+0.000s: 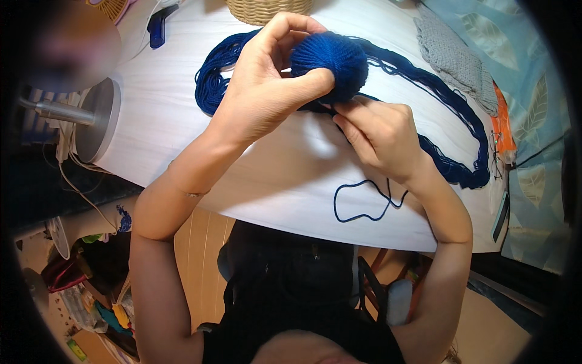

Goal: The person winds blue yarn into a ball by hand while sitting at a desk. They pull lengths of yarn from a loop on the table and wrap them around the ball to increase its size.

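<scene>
The left hand grips a blue yarn ball above the white table, fingers curled over its top and thumb beneath. Just below, the right hand pinches a yarn strand; loose yarn loops across the table.

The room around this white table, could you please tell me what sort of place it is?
Probably a home craft corner: blue yarn loose on the white table, a woven basket, a grey knitted piece, and clutter on the floor.
</scene>
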### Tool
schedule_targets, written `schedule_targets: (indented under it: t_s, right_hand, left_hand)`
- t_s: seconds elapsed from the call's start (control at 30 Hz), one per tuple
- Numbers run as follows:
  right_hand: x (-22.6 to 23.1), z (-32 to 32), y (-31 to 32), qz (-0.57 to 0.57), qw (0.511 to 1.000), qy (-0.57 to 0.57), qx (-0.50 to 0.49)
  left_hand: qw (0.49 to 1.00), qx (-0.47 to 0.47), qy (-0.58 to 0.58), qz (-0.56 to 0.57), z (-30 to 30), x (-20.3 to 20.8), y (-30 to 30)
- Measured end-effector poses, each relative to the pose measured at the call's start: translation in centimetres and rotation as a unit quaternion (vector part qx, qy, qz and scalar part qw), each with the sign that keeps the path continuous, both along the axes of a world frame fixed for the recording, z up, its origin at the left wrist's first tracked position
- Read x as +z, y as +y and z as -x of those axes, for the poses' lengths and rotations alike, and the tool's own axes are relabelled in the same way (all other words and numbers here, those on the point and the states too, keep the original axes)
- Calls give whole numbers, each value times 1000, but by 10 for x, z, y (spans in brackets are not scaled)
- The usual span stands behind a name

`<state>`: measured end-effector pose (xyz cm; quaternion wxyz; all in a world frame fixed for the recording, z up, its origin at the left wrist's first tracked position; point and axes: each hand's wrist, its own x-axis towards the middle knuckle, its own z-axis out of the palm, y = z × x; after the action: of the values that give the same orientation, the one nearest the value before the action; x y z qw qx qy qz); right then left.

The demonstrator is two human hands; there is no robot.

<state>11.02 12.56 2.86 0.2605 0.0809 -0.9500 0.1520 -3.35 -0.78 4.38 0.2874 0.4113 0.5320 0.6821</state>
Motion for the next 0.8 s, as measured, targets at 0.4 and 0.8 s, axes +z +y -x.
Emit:
schedule_targets:
  t_s: [0.4, 0.8]
  right_hand:
    - [36, -8, -5, 40, 998, 36, 42]
    - [44, -7, 12, 33, 994, 61, 88]
  left_hand:
    - [993, -48, 106, 18, -7, -8, 2]
    - [979, -83, 181, 36, -13, -6, -1]
